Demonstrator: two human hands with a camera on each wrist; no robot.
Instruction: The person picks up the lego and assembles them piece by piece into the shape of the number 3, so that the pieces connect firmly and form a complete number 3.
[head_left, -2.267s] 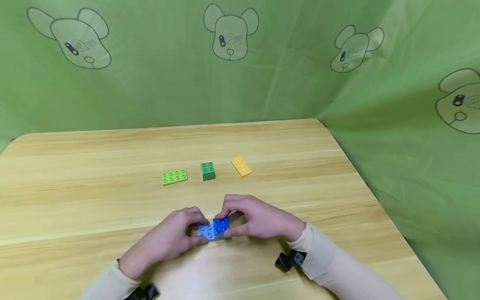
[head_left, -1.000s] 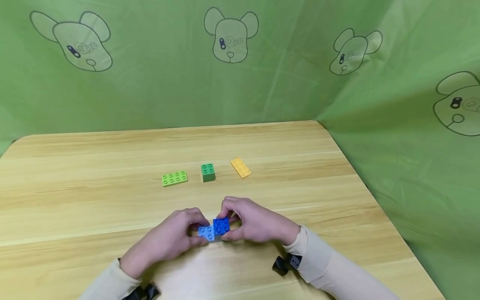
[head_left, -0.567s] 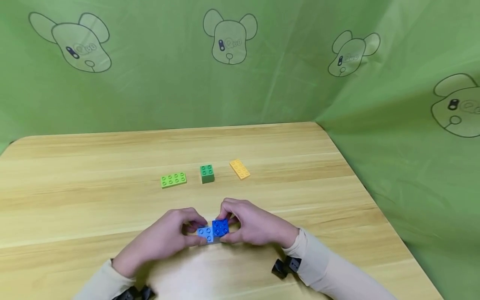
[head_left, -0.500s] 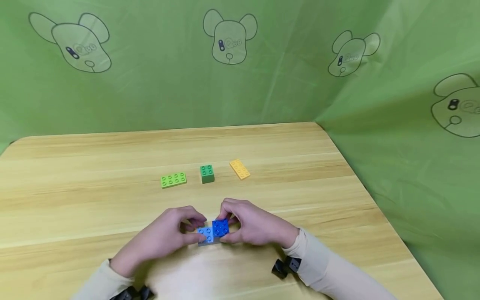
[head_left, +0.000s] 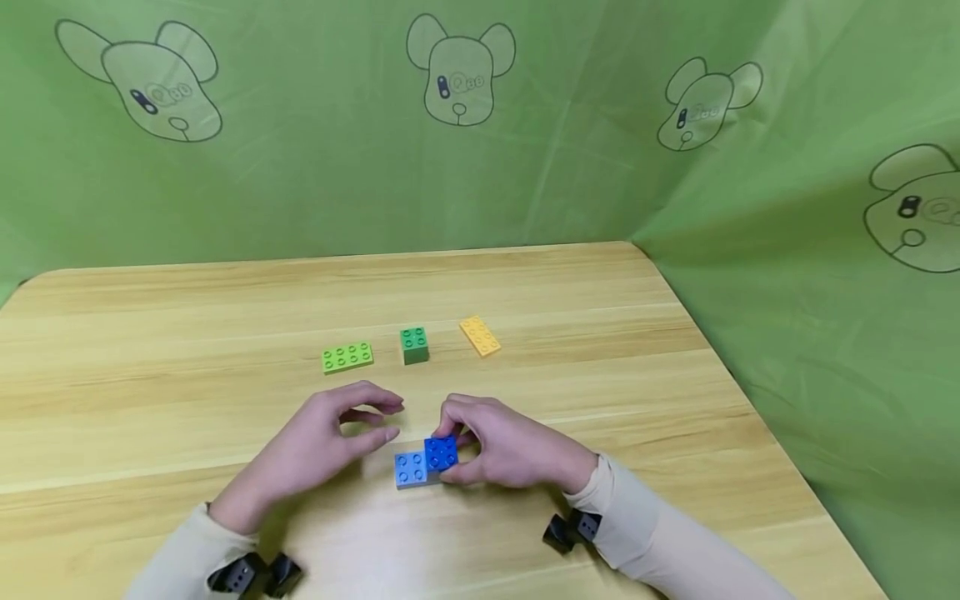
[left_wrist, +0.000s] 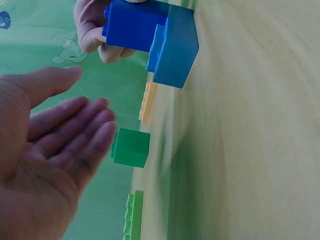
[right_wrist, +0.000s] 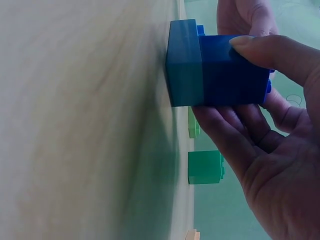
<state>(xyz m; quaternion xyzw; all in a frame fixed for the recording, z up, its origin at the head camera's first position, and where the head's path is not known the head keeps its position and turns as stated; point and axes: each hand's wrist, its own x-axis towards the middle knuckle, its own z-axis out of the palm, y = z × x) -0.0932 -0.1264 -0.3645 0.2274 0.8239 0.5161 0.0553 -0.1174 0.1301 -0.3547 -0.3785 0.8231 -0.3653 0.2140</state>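
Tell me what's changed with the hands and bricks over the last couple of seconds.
The left hand has let go of the light blue brick and moved off to the left and away from the person; its fingers are now open. The right hand still pinches the dark blue brick atop the light blue one. The lime plate, green brick and yellow plate stayed put.

Toward the far edge of the tabletop (head_left: 600, 333), well apart, lie a left building plate (head_left: 347, 357), a middle building brick (head_left: 414, 346) and a right building plate (head_left: 480, 336), the last nearest the far right corner. Before them, a base brick (head_left: 410, 470) carries a top brick (head_left: 441, 454) on its right half. The right hand (head_left: 506, 442) grips the top brick; the left hand (head_left: 322, 433) is left of the base brick, apart.
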